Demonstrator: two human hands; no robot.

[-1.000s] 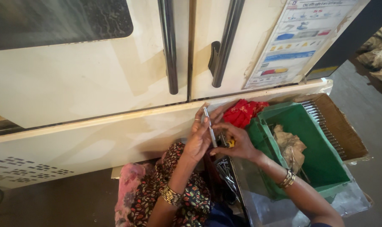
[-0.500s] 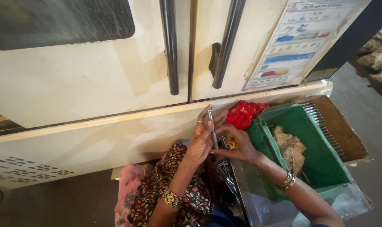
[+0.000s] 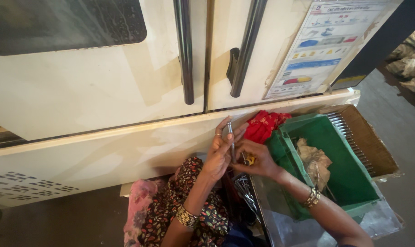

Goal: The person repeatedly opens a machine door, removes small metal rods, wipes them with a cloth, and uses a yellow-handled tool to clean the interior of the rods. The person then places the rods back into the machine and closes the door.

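— What's that in the person's hands?

— A thin metal rod [image 3: 231, 139], grey and a bit shiny, standing nearly upright. The left hand [image 3: 220, 153] has its fingers closed around the upper part, pinching it near the top. The lower end goes down to the right hand [image 3: 255, 161].

— And the right hand, is it gripping too?

— Its fingers are curled shut around the bottom of the rod, and a small yellow piece [image 3: 248, 160] shows just there, between thumb and fingers. I can't tell whether that piece is fixed to the rod or only held against it.

— Where is all this?

— In front of the cream cabinet [image 3: 102, 100], low down, just near its bottom ledge, with the two dark door handles above. Right of the hands sits a green plastic bin [image 3: 349, 174] inside a brown cardboard tray [image 3: 367, 137], with a crumpled brownish rag [image 3: 315, 160] in it. A red cloth [image 3: 264, 126] lies at the bin's far left corner.

— Anything nearer?

— A bunch of similar metal pieces [image 3: 244, 190] lies in the lap below the hands, beside the patterned fabric [image 3: 189, 201].
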